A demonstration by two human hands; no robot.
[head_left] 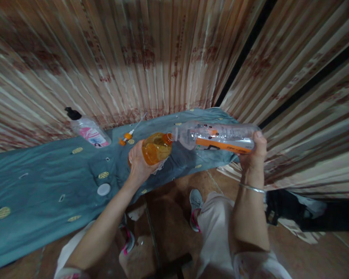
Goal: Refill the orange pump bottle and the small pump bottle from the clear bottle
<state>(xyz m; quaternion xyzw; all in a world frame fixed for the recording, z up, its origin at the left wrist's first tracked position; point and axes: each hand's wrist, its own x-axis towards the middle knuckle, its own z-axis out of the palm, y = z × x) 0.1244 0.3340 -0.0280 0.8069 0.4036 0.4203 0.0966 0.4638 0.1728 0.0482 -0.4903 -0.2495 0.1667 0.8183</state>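
My left hand (140,166) is wrapped round an amber bottle (156,148), whose orange neck points right. My right hand (257,145) grips the base of a clear plastic bottle (221,137) with an orange label, tipped almost level. The clear bottle's mouth meets the amber bottle's neck, and whether liquid passes between them is too small to tell. To the left of my left hand, an orange pump top (128,136) with a thin tube lies on the teal cloth (75,174). A round white cap (104,189) rests nearer to me.
A clear pump bottle (90,131) with a black top and pink label lies at the cloth's back left. Pleated curtains (151,58) rise behind and at the right, with dark poles. Tiled floor and my shoes (196,201) show below.
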